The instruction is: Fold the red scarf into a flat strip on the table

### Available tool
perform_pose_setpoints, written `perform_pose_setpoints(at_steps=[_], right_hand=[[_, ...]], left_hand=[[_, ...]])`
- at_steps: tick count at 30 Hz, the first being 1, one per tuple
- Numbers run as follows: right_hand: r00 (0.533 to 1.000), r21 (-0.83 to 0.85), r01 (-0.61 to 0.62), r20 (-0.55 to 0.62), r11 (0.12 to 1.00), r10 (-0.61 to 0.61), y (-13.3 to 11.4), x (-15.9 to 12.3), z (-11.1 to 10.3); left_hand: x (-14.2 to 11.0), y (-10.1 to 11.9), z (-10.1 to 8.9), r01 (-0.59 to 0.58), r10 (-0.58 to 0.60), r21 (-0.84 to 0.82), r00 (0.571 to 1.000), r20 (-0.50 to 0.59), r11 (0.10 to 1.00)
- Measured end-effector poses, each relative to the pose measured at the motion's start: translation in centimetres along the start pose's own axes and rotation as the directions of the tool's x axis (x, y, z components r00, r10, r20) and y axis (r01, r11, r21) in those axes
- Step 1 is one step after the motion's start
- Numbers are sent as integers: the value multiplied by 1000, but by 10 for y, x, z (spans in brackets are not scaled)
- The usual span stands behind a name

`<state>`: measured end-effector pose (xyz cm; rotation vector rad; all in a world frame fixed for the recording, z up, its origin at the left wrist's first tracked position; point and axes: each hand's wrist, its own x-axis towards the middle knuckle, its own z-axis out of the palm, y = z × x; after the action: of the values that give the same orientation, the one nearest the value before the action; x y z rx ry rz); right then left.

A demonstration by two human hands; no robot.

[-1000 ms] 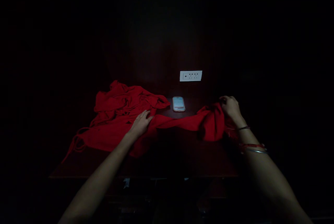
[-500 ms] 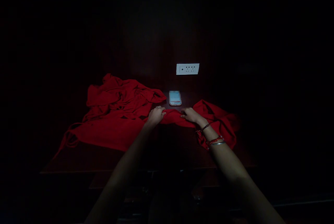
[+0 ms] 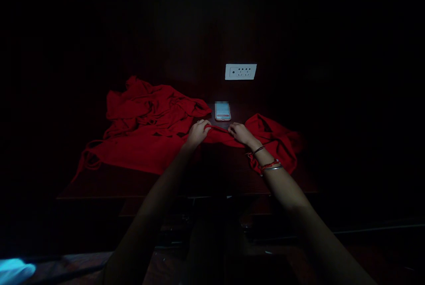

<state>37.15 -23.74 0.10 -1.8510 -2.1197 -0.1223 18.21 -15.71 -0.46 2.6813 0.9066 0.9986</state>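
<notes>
A red cloth with thin ties at its left corner (image 3: pixel 139 150) lies crumpled over the dark table, its kind not clear in the dim light. My left hand (image 3: pixel 198 133) pinches the cloth's far edge near the middle, and a ring shows on one finger. On the same edge, a short way to the right, my right hand (image 3: pixel 241 133) is closed with thumb and fingers together. Between both hands the edge is a narrow, nearly straight roll or fold. More red cloth (image 3: pixel 274 141) is bunched under and beyond my right wrist, which wears bracelets.
Just beyond my hands a lit phone (image 3: pixel 222 111) lies on the table. A white socket plate (image 3: pixel 241 71) is on the dark wall behind. The table's front edge (image 3: pixel 109 197) runs below my forearms. Something pale blue (image 3: pixel 15 271) shows at the lower left.
The view has tipped down, so everything sits higher. The cloth's edge between my hands now looks narrower and raised. Both hands keep nearly the same places on it.
</notes>
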Motion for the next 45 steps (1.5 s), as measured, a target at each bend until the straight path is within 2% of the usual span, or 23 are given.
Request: perform_pose_setpoints(at_steps=[8, 13, 15, 17, 18, 20, 22, 24, 27, 31, 34, 36, 38, 41, 45], right_hand=[[1000, 118, 25, 5, 993, -26, 2, -4, -2], [999, 172, -7, 46, 985, -1, 0, -5, -6], [999, 244, -34, 12, 969, 32, 0, -5, -11], [998, 388, -69, 13, 919, 69, 2, -6, -19], [996, 463, -82, 55, 883, 64, 4, -7, -24], [979, 569, -98, 202, 816, -24, 10, -8, -34], [933, 603, -103, 335, 791, -134, 16, -9, -41], [909, 561, -111, 392, 820, -145, 20, -7, -45], [944, 425, -103, 326, 900, -46, 17, -2, -46], [957, 225, -4, 284, 974, -62, 2, 4, -48], [982, 137, -60, 184, 989, 34, -2, 4, -54], [989, 161, -111, 110, 981, 94, 2, 2, -58], [986, 210, -105, 151, 972, 73, 7, -1, -61], [958, 254, -63, 287, 965, -13, 13, -5, -59], [949, 246, -34, 312, 969, -46, 12, -3, -54]], left_hand=[[-2, 0, -2, 24, -23, 7, 1000, -9, 1000], [-2, 3, -4, 26, -26, 12, 1000, -14, 1000], [-2, 3, -5, -2, 2, 1, 999, -38, 1000], [-1, 2, -7, -34, 33, -16, 998, -53, 999], [-1, 2, -8, -46, 45, -26, 998, -48, 999], [-1, 3, -10, -73, 73, -51, 997, -3, 996], [0, 4, -9, -101, 106, -73, 992, 66, 992], [0, 6, -8, -120, 129, -77, 984, 122, 990], [-1, 8, -6, -121, 132, -73, 978, 161, 990], [-3, 10, -7, -146, 158, -88, 974, 162, 985], [-4, 11, -10, -163, 173, -79, 975, 142, 983], [-4, 11, -12, -162, 172, -78, 975, 143, 984], [-4, 12, -12, -155, 164, -67, 975, 150, 986], [-5, 12, -12, -138, 139, -19, 978, 158, 990], [-6, 12, -9, -127, 124, 7, 980, 158, 992]])
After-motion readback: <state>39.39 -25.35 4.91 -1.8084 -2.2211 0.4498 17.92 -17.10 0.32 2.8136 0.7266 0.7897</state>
